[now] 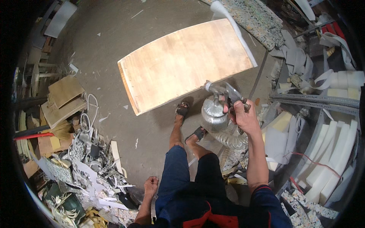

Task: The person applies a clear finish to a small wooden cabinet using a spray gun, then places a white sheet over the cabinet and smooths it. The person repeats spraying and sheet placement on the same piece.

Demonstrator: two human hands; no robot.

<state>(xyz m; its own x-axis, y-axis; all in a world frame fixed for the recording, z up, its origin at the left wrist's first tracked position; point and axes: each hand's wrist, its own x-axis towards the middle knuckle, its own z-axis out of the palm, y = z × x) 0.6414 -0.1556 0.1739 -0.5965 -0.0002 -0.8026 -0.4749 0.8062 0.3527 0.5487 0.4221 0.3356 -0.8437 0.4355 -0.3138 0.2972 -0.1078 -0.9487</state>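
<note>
The shiny silver metal spray gun with a round cup [215, 112] is up in front of the person, just past the near right corner of the big flat pale wooden board [186, 64]; the right hand [244, 116] holds it by the handle, with the fingers [236, 110] wrapped tight around the grip; the nozzle points toward the board; a clear curly hose [232, 140] hangs under the cup; to spray well, I think the gun should stay level so the cup does not tip, and move slow and even over the wood; the hose should hang free of the legs and the sandalled feet [182, 110]; the left hand [151, 185] hangs low by the left leg, with fingers curled in loose and holding nothing; heaps of white and speckled foam scraps [95, 171] lie on the grey floor [106, 45] at both sides
</note>
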